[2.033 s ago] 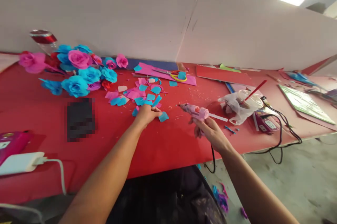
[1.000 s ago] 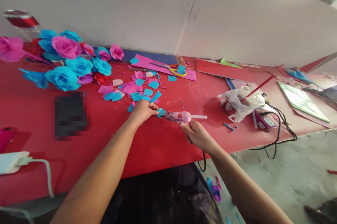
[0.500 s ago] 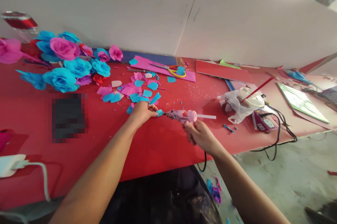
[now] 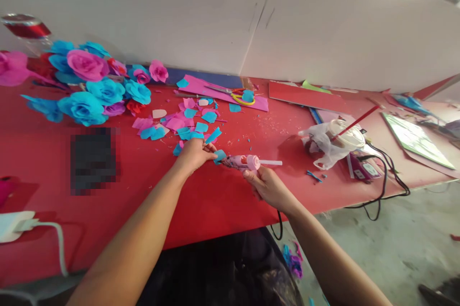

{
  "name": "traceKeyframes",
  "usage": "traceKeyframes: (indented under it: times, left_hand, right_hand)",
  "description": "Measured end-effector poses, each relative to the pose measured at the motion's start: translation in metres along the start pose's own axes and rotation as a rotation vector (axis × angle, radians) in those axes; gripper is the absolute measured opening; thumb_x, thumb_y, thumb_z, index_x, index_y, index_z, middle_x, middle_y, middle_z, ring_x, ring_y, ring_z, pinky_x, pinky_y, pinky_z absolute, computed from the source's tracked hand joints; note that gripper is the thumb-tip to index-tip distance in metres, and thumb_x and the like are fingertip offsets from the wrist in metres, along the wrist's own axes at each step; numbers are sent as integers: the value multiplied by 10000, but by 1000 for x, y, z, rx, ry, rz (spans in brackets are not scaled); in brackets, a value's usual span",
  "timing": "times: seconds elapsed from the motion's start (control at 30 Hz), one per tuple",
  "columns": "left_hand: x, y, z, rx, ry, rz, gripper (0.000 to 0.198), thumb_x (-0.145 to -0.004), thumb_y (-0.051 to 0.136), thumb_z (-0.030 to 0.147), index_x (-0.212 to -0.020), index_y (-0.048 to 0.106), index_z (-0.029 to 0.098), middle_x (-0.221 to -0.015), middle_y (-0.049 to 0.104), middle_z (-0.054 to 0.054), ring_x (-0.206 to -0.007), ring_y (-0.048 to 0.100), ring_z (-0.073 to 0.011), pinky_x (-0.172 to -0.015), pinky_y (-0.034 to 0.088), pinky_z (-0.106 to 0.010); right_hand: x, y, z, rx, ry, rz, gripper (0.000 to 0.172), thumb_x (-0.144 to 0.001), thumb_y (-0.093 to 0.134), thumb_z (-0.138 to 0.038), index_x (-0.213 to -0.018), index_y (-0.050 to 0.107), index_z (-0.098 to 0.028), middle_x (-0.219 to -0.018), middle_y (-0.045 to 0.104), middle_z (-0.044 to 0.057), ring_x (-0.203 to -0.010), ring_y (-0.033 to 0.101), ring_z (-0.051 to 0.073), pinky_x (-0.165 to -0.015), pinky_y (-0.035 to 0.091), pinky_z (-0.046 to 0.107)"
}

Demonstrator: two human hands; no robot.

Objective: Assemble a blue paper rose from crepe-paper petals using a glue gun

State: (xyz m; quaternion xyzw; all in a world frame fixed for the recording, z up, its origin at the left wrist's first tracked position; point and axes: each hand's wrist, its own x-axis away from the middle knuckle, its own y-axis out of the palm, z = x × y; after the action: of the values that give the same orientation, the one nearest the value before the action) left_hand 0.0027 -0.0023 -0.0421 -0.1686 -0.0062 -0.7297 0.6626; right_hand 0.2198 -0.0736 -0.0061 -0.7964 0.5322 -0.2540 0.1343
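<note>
My left hand [image 4: 197, 154] pinches a small blue paper petal [image 4: 219, 156] between thumb and fingers, just above the red table. In my right hand [image 4: 268, 183] is a pink glue gun [image 4: 244, 162], its nozzle pointing left at the petal's lower edge. Whether the tip touches the paper I cannot tell. A white glue stick [image 4: 271, 162] juts from the gun's back end. Beyond my left hand lie loose blue petals [image 4: 201, 127] and pink paper pieces [image 4: 177, 122], partly overlapping. Scissors with yellow and red handles [image 4: 242, 99] rest on a pink paper strip [image 4: 194, 86].
Blue, pink and red paper flowers [image 4: 84, 108] stand at the back left near the wall. To the right are a lidded cup [image 4: 347, 134] in a plastic bag, a purple box [image 4: 363, 168] and black cables [image 4: 383, 198]. A white charger [image 4: 14, 226] lies at the front left.
My right hand has brought the glue gun leftward and slightly down, its nozzle now lower against the petal. My left hand stays nearly still, with more of the petal showing.
</note>
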Motion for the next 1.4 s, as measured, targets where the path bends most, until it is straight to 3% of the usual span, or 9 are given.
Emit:
traceKeyframes:
  times: [0.23,0.83,1.07,1.4]
  left_hand:
    - [2,-5,0,-79,18,-85,186,-548,668,101,-718,620,162,-681,670,-16,-693,644,-185,-695,503,-310]
    - [-3,-5,-7,-187,23,-42,186,-545,660,127,-723,626,168,-699,682,-34,-712,660,-211,-664,499,-304]
    - [-5,-5,-10,-182,34,-49,183,-541,654,137,-717,632,177,-653,671,-17,-686,653,-204,-643,496,-294]
    - [-4,-6,-8,-187,43,-39,174,-530,663,149,-699,633,176,-664,671,-26,-674,648,-203,-635,501,-300]
  right_hand:
    - [0,-2,0,2,21,-16,464,-874,408,-566,-578,384,-210,-392,428,-49,-361,402,75,-393,303,207]
    - [-3,-6,5,-45,34,-29,500,-871,389,-608,-572,377,-208,-381,410,-53,-359,368,72,-391,267,217]
    - [-8,-12,13,-42,58,23,515,-849,401,-644,-583,396,-204,-378,403,-55,-353,379,76,-392,272,219]
    - [-8,-25,15,58,36,35,552,-875,392,-600,-494,398,-201,-369,443,-23,-359,411,81,-410,307,219]
